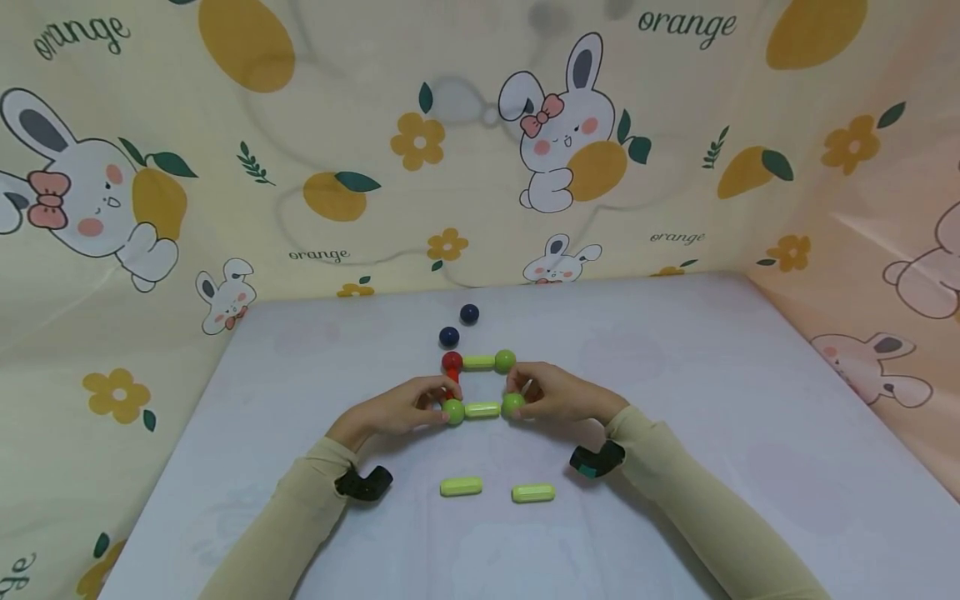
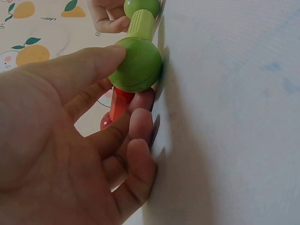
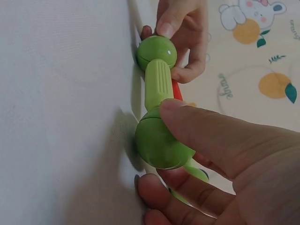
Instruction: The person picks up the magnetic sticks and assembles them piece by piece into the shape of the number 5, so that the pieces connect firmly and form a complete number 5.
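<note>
With thumb and fingers, my left hand [image 1: 405,407] pinches a green ball [image 1: 453,412] at the near left corner of a ball-and-rod shape. My right hand [image 1: 562,393] pinches another green ball [image 1: 513,406] at the near right corner. A light green rod [image 3: 158,84] joins these two balls. From the left ball a red rod [image 2: 123,101] runs back to a red ball [image 1: 452,362]. Another light green rod [image 1: 478,362] links the red ball to a far green ball [image 1: 505,361]. No rod shows between the two right-hand balls.
Two dark blue balls [image 1: 448,337] lie behind the shape on the white table [image 1: 675,358]. Nearer me, two loose light green rods [image 1: 461,487] lie side by side with a gap between. A printed cloth [image 1: 337,108] hangs around the table's back and sides.
</note>
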The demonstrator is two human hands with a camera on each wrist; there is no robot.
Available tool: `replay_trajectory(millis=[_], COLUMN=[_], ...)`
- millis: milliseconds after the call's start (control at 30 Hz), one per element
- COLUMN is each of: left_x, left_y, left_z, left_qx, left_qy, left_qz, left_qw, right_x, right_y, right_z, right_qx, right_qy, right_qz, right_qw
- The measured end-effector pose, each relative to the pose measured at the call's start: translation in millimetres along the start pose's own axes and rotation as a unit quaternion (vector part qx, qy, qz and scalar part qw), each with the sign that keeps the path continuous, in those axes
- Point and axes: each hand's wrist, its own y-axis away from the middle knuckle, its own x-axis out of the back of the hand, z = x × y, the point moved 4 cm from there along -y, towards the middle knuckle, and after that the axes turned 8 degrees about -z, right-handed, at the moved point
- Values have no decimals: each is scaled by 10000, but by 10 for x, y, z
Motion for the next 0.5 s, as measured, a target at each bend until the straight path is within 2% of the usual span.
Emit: replay_trajectory(millis=[500], left_x=[-5], left_y=[-11], left_z=[0], left_qx=[39], left_qy=[94], left_qz=[12], left_qw=[9999], right_x=[-21], right_y=[5], right_z=[-8], right_qx=[97], right_qy=[-5], right_qz=[-92], right_qw=[9999])
